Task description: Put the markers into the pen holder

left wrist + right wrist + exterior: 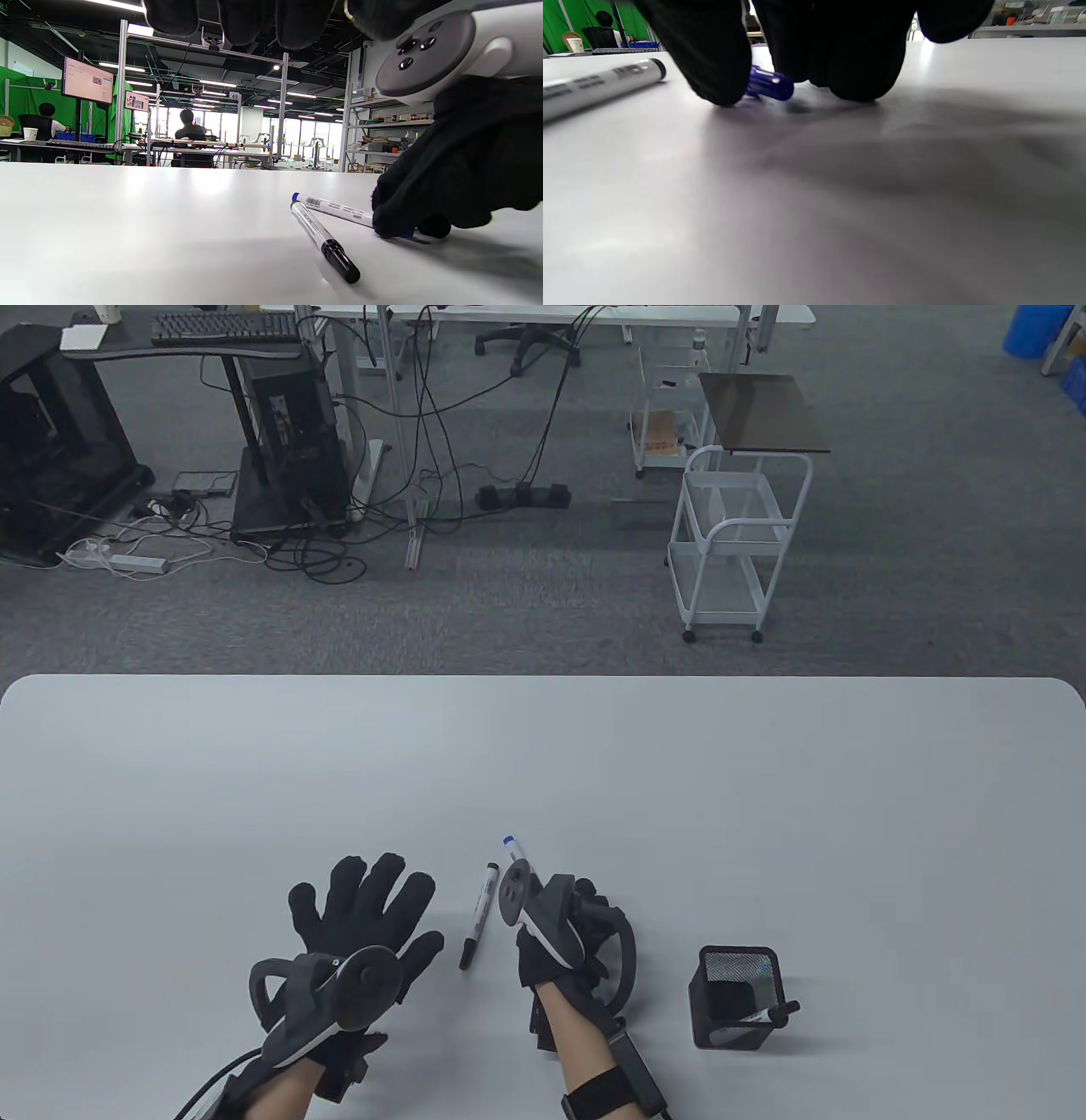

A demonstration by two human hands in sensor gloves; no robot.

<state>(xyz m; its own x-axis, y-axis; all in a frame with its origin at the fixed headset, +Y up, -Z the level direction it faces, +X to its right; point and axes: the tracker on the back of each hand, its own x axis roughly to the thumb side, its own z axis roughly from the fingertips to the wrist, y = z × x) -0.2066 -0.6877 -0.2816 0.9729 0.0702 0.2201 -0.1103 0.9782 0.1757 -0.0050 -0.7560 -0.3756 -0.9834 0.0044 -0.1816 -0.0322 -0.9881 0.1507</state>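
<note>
Pickup step: right hand (567, 935) grip pinches the blue marker (335, 209) at its capped end, barrel flat on the worktop (543, 763). Left hand (365, 920) rests spread; black marker (479, 914) lies just left of the grip. Next likely lift, upend, carry right to the pen holder (736, 998), which already has one marker.

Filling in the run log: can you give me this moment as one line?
right hand: fingers on blue marker, on table | left hand: flat, open | black marker: lying loose | pen holder: one marker inside
</note>
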